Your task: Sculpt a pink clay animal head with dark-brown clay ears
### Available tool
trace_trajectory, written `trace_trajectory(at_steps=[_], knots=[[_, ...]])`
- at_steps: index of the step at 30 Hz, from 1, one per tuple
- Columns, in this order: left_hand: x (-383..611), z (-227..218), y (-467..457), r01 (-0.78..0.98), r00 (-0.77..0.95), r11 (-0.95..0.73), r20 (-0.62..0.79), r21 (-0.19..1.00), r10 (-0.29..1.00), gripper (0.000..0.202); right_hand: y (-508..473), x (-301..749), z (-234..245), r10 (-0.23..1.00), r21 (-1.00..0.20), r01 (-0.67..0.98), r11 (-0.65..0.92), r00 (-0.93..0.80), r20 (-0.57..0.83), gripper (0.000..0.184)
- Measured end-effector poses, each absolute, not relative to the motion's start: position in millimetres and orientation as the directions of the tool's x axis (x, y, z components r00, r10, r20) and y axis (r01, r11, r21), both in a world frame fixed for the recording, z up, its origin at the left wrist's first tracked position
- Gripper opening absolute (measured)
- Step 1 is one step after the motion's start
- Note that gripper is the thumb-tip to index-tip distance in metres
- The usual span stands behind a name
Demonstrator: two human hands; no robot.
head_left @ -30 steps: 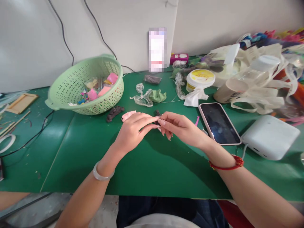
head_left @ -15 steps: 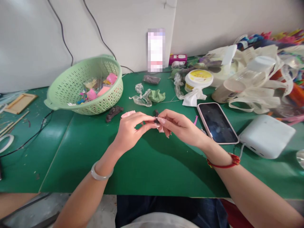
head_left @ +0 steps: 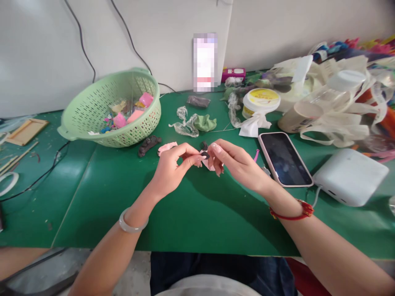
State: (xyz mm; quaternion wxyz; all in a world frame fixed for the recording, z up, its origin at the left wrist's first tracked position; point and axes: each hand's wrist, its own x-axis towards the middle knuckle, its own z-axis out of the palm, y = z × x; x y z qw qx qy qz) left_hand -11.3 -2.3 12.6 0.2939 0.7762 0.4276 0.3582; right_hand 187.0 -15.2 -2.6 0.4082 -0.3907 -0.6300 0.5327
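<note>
My left hand [head_left: 173, 168] and my right hand [head_left: 236, 162] meet above a green table top [head_left: 197, 213], fingertips close together. Between them, a small pink clay piece [head_left: 210, 163] with a dark clay bit [head_left: 205, 155] on it sits in my right fingers, and my left fingertips are at its edge. Just beyond the fingers lies another dark clay bit [head_left: 203, 145]. A flattened pink clay piece [head_left: 166, 148] lies under the far side of my left hand, and a dark brown clay lump [head_left: 149, 145] lies further left.
A pale green perforated basket [head_left: 92, 115] holds colourful clay scraps. Nearby are crumpled transparent film [head_left: 185, 123], green clay [head_left: 205, 123], a white-lidded jar [head_left: 261, 102], a phone [head_left: 285, 159], a white box [head_left: 350, 176], and a plastic bag [head_left: 336, 111] at right.
My hands have drawn slightly apart and turned, and the dark bit on the pink piece now shows between my fingers.
</note>
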Motion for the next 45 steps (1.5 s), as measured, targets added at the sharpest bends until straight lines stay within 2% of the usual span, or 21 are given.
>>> trace_trajectory(at_steps=[5,11,19,24,26,29,32,34,36,39,42,45], knots=[[-10,12,-3,0.426,0.385,-0.421,0.26,0.801,0.885,0.028,-16,182,-3,0.916,-0.996,-0.005,0.09,-0.392,0.085,0.039],[-6,12,-3,0.305,0.391,-0.364,0.233,0.88,0.891,0.035,-16,179,-6,0.925,-0.993,-0.048,0.104,-0.363,0.114,0.04],[-8,6,-2,0.48,0.431,-0.464,0.26,0.744,0.864,0.032,-16,179,-5,0.908,-0.996,-0.072,0.055,-0.411,0.08,0.037],[-9,-4,4,0.463,0.313,-0.359,0.23,0.81,0.922,0.042,-9,186,-3,0.938,-0.997,-0.067,0.046,-0.339,0.066,0.041],[-12,-10,8,0.558,0.248,-0.336,0.234,0.759,0.94,0.041,-5,191,-3,0.969,-0.997,-0.047,0.065,-0.236,0.075,0.043],[-12,-22,10,0.755,0.247,-0.364,0.278,0.545,0.928,0.041,2,200,-3,0.996,-0.997,0.02,0.073,-0.062,0.071,0.043],[-4,-31,4,0.835,0.317,-0.388,0.234,0.39,0.919,0.049,7,206,-7,0.998,-0.988,0.154,-0.017,0.058,-0.008,0.037],[3,-33,-3,0.838,0.356,-0.402,0.19,0.368,0.915,0.052,8,208,-9,0.993,-0.955,0.279,-0.102,0.078,-0.084,0.032],[9,-33,-7,0.817,0.357,-0.389,0.156,0.425,0.921,0.051,8,209,-11,0.989,-0.911,0.385,-0.146,0.047,-0.139,0.028],[14,-31,-7,0.724,0.303,-0.315,0.128,0.614,0.944,0.041,6,208,-10,0.985,-0.882,0.445,-0.154,-0.006,-0.175,0.027],[15,-31,-3,0.518,0.256,-0.233,0.11,0.823,0.96,0.036,4,206,-5,0.981,-0.889,0.428,-0.163,-0.022,-0.191,0.028],[15,-32,-1,0.282,0.237,-0.135,0.068,0.95,0.969,0.044,2,206,-2,0.981,-0.918,0.358,-0.17,-0.029,-0.193,0.028]])
